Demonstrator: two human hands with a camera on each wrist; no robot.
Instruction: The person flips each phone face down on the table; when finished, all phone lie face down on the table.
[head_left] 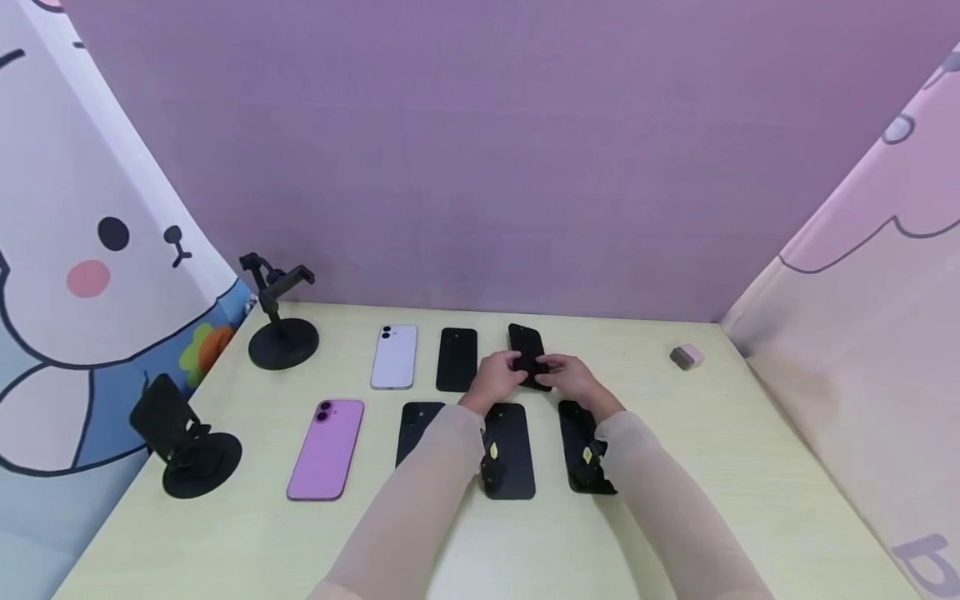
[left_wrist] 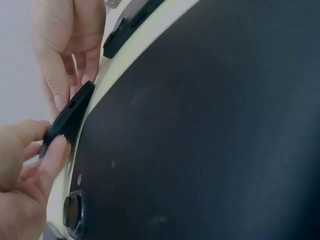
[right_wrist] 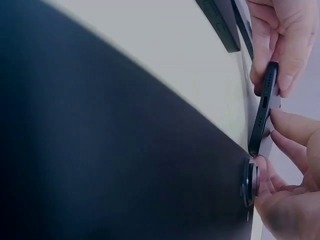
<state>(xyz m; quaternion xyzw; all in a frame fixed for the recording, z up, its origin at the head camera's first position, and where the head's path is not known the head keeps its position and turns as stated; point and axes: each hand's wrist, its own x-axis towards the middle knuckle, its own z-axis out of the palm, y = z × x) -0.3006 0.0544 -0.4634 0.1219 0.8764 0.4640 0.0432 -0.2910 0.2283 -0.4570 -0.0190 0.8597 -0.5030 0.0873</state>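
Both hands hold a black phone (head_left: pixel 528 343) at the back of the table, the last to the right in the back row. My left hand (head_left: pixel 494 379) pinches its left edge between thumb and finger. On the opposite edge, my right hand (head_left: pixel 576 382) grips with thumb and fingertips. The phone's end with the charging port (right_wrist: pixel 265 101) and speaker holes faces the right wrist camera, raised at a tilt. Dark phones (head_left: pixel 513 454) lie under the wrists; one large dark back (left_wrist: pixel 190 125) fills much of the left wrist view.
Back row, leftward: a black phone (head_left: pixel 457 360) and a white phone (head_left: pixel 393 357). In front lie a purple phone (head_left: pixel 326 450), a dark phone (head_left: pixel 415 423) and a black phone (head_left: pixel 576 437). Two black stands (head_left: pixel 283 343) are at left. A small grey-and-pink block (head_left: pixel 687 357) sits at right.
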